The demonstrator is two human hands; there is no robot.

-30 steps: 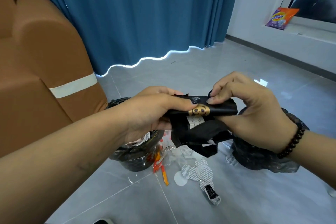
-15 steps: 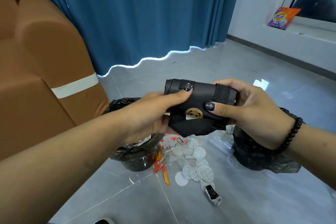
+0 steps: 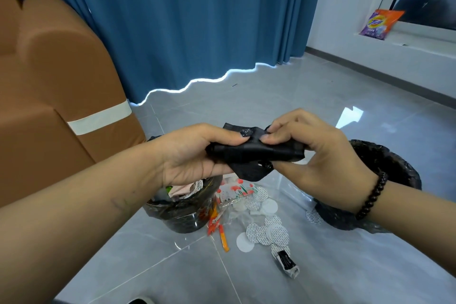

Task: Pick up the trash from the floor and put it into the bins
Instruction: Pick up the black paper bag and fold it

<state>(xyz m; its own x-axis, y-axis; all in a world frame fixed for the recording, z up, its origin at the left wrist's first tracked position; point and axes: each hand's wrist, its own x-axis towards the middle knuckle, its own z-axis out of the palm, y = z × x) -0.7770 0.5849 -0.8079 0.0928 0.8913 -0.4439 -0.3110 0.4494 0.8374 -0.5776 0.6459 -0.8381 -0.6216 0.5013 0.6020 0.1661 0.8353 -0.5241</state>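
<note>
Black plastic wrapper [image 3: 256, 155], crumpled and partly folded, sits between my two hands in the head view, held in the air above the gap between the two bins. My left hand [image 3: 195, 155] grips its left end, thumb pressed on top and fingers curled beneath; my right hand [image 3: 311, 155] pinches the right end, fingertips bunched on the upper edge and thumb under it. The left bin [image 3: 182, 217], lined in black, stands just below my left wrist and already holds mixed scraps. The right bin [image 3: 385, 180], also lined in black, stands behind my right wrist; its contents are hidden. On the floor [image 3: 320, 106] between them lie round white pads [image 3: 269, 229], orange wrappers [image 3: 217, 224], a flower-printed packet [image 3: 237, 190] and a small black-and-white sachet [image 3: 287, 261]. The step in hand, as I judge it, is compacting one picked-up piece prior to disposal. The next move calls for choosing a bin, carrying the wrapper over its rim, and releasing both grips so it drops inside. Much litter remains, so the task is far from complete.
</note>
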